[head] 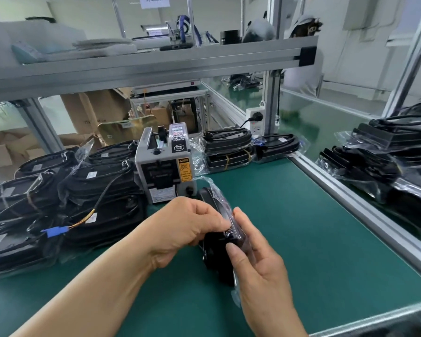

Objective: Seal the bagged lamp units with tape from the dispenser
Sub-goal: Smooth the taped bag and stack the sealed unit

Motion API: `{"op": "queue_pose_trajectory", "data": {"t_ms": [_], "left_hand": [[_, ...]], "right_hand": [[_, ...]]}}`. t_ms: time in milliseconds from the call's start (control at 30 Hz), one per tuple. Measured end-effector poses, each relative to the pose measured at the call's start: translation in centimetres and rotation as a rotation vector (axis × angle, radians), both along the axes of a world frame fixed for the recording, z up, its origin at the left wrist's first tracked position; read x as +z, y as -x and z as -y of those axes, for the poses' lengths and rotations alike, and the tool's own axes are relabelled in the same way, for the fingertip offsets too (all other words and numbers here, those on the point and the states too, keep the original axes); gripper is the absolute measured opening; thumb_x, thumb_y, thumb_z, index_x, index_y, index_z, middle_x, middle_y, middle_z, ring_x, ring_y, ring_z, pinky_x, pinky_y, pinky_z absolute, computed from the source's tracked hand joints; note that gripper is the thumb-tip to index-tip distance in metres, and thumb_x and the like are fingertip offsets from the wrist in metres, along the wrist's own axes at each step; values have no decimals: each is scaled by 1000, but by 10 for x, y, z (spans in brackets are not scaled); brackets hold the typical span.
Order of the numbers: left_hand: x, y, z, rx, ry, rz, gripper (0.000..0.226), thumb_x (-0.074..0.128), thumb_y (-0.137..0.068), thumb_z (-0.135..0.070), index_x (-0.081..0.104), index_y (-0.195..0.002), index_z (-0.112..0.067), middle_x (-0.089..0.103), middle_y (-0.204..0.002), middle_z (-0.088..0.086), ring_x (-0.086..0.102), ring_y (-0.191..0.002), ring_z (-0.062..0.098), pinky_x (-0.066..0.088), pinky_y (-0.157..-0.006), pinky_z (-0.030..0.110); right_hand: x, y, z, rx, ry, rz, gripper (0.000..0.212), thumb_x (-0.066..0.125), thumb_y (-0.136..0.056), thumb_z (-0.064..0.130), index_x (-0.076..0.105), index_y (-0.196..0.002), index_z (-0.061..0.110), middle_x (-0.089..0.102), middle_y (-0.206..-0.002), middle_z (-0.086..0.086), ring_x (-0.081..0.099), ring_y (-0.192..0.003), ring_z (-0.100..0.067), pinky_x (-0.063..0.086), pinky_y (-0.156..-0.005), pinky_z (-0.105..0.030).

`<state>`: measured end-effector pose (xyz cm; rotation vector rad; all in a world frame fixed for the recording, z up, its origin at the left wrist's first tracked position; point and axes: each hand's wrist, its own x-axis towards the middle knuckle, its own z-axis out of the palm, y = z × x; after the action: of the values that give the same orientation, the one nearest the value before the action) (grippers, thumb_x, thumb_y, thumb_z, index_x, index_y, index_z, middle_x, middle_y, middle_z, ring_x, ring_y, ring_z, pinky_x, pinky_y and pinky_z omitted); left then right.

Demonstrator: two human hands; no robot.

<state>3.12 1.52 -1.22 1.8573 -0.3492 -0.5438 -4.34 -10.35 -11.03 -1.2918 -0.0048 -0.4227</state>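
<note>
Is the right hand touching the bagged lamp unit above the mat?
Touching. In the head view the thumb of the right hand presses on the bagged lamp unit.

Both hands, left hand (pixel 185 227) and right hand (pixel 258 271), pinch a bagged lamp unit (pixel 219 242) before the tape dispenser (pixel 164 166).

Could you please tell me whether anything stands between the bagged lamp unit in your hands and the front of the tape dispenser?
Nothing visible does. The bagged lamp unit, gripped by the left hand and right hand, is just in front of the tape dispenser. The pile of bagged units lies to the left, off that path.
</note>
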Motion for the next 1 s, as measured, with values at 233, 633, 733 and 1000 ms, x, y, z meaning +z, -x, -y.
{"op": "queue_pose_trajectory", "data": {"t_ms": [233,633,733,1000], "left_hand": [[-1,-2,3,4,-36,43,32,75,-83,-14,67,-52,-21,50,-50,-6,33,-44,6,27,-44,17],[-8,-4,1,19,16,63,27,77,-80,-14,69,-54,-18,60,-52,-7,48,-42,0,37,-44,9],[-10,-3,0,29,13,92,25,77,-79,-14,69,-56,-17,59,-52,-6,47,-42,0,37,-45,9],[-21,-1,-2,138,-30,203,23,82,-78,-21,63,-89,-14,51,-57,-9,43,-50,4,37,-47,12]], "right_hand": [[-1,0,0,16,25,5,56,54,-93,-14,55,-135,23,62,-130,27,54,-125,5,42,-100,-9],[-11,-4,-1,9,77,6,56,58,-85,17,55,-136,41,57,-142,12,50,-135,-7,38,-116,-44],[-13,-5,-2,7,108,10,59,58,-86,19,52,-135,51,54,-145,14,47,-137,-7,35,-117,-45],[-17,-7,-2,16,128,15,60,59,-87,19,51,-135,53,53,-146,15,46,-138,-7,35,-117,-46]]}}
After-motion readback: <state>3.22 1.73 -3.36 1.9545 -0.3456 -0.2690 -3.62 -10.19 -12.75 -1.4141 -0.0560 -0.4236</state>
